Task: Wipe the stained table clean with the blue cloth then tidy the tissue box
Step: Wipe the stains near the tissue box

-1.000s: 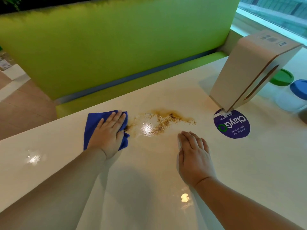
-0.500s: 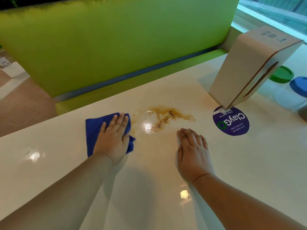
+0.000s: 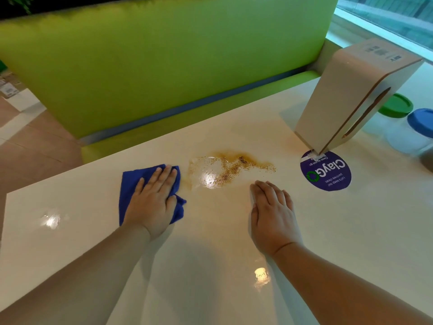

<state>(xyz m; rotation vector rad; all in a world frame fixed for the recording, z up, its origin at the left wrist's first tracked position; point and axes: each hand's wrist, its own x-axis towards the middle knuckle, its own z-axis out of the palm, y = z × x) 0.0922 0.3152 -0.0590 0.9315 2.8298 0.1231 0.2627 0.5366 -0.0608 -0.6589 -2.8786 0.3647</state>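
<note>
My left hand (image 3: 153, 202) lies flat on a folded blue cloth (image 3: 130, 184), pressing it onto the glossy white table (image 3: 351, 231) just left of a brown, speckled stain (image 3: 230, 168). My right hand (image 3: 273, 216) rests palm down on the table below the right end of the stain, holding nothing. A beige tissue box (image 3: 346, 99) stands tilted on end at the back right, its slot facing right, with one corner on a round purple sticker (image 3: 326, 172).
Two clear jars, one with a green lid (image 3: 396, 105) and one with a blue lid (image 3: 421, 119), stand behind the tissue box. A green bench (image 3: 164, 66) runs along the table's far edge. Tiled floor shows at the left.
My left hand has slid the blue cloth a little toward me and to the right, nearer the stain's lower left edge. The right hand stays flat in place.
</note>
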